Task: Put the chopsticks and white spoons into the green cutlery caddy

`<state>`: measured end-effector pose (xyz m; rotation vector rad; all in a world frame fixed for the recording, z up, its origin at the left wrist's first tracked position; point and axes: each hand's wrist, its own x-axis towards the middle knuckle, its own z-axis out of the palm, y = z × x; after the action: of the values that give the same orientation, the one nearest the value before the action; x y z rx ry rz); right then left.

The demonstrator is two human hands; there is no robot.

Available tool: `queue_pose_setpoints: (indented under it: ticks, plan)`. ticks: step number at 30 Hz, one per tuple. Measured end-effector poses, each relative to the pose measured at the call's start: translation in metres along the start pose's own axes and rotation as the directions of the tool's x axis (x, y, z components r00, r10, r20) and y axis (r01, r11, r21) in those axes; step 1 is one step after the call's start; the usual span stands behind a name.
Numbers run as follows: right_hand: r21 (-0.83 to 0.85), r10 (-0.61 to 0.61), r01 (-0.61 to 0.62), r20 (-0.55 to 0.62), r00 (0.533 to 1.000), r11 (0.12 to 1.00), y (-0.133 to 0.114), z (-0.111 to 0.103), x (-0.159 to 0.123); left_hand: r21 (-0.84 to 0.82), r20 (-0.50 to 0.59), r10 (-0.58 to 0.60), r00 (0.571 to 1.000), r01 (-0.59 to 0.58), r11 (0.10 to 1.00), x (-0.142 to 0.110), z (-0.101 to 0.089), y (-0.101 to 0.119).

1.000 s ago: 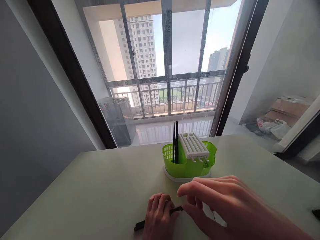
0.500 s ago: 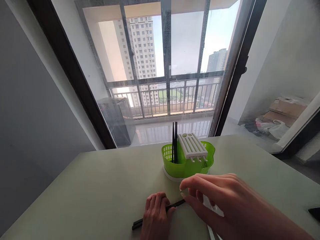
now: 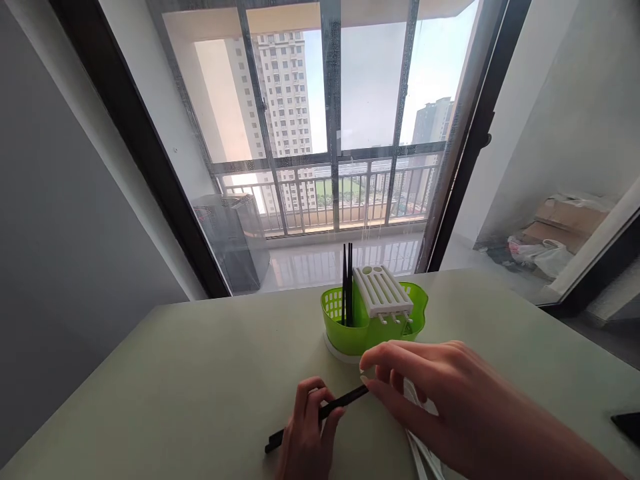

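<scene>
My left hand (image 3: 306, 427) is curled around a pair of black chopsticks (image 3: 345, 401), which slant up to the right just above the table. Their blunt ends stick out at the lower left of that hand. At the other end, the thumb and fingers of my right hand (image 3: 425, 387) close on the chopsticks, and the tips are hidden behind them. White long-handled utensils (image 3: 420, 457) lie beneath my right hand, partly covered by it. Just beyond the hands stands a green utensil holder (image 3: 350, 340) with a white slotted top (image 3: 384, 293); black upright chopsticks (image 3: 348, 287) are in its left basket.
The pale table (image 3: 210, 380) extends to both sides. A dark object (image 3: 627, 427) shows at the right edge. Past the table are a glass door and balcony, a grey cabinet (image 3: 233, 240), and cardboard boxes (image 3: 570, 223) with plastic bags on the floor at right.
Both hands have raised the chopsticks slightly and moved them away from me. My left fingers have loosened from lying over the chopsticks to a lighter grip. More of the white utensils shows.
</scene>
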<state>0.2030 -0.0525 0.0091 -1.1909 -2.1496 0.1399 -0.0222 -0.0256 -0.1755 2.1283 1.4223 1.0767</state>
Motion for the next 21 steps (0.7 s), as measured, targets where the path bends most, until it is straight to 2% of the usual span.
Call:
queue_pose_setpoints:
  ticks: [2, 4, 7, 10, 14, 19, 21]
  plan:
    - [0.009, 0.015, -0.015, 0.013, 1.000, 1.000, 0.002, 0.002, 0.000, -0.063, -0.096, 0.028, 0.995, -0.034, 0.997, -0.002, 0.000, 0.003]
    - [0.029, 0.035, -0.035, -0.026, 0.999, 0.999, 0.004, 0.002, 0.001, -0.101, -0.163, 0.049, 0.985, -0.067, 0.993, -0.003, 0.000, 0.003]
    - [0.060, 0.086, -0.079, -0.125, 0.988, 0.995, 0.005, 0.000, 0.002, -0.124, -0.153, 0.143, 0.978, -0.162, 0.979, -0.006, 0.000, -0.001]
    - [0.084, 0.120, -0.110, -0.125, 0.985, 0.990, 0.004, -0.006, 0.003, -0.128, -0.177, 0.202, 0.963, -0.226, 0.966, -0.010, 0.003, -0.005]
    - [0.128, 0.089, -0.082, -0.046, 0.995, 0.988, -0.001, -0.012, 0.002, -0.185, -0.308, 0.085, 0.948, -0.147, 0.972, -0.016, 0.010, -0.002]
    - [0.179, -0.021, 0.024, -0.021, 1.000, 0.984, -0.009, -0.008, 0.000, -0.240, -0.305, 0.034, 0.952, -0.111, 0.964, -0.023, 0.014, -0.008]
    - [0.181, -0.052, 0.046, 0.025, 0.998, 0.982, -0.011, -0.001, 0.001, -0.234, -0.302, 0.020, 0.953, -0.094, 0.968, -0.026, 0.014, -0.015]
